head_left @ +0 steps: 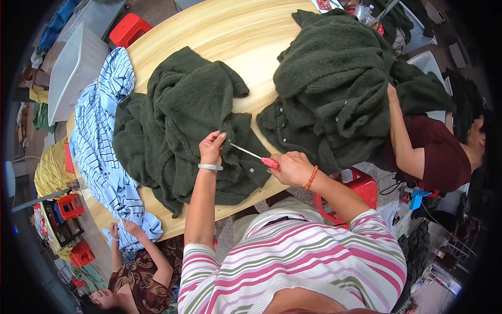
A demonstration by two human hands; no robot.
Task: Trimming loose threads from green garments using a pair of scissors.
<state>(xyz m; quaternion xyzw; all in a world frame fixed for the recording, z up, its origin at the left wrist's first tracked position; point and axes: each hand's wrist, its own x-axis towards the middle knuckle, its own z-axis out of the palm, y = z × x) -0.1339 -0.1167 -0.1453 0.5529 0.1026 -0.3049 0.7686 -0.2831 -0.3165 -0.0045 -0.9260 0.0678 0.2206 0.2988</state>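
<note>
A dark green fleece garment [193, 99] lies bunched on the table before me. My left hand [212, 146] is closed, its thumb and fingers pinching an edge of that garment. In my right hand [295, 168] is a red-handled screwdriver [250, 152] with a thin metal shaft. It points left, its tip at the fabric beside my left fingertips, near a small shiny stud. Whether the tip touches the stud I cannot tell. A round metal snap [252, 170] shows on the garment's lower right part.
The pale wooden table [209, 26] carries another dark green fleece pile [334, 78] on the right, where a co-worker in maroon reaches in. At left, another person handles a blue striped cloth [104, 125]. Red stools [361, 191] and a white bin [78, 73] stand around.
</note>
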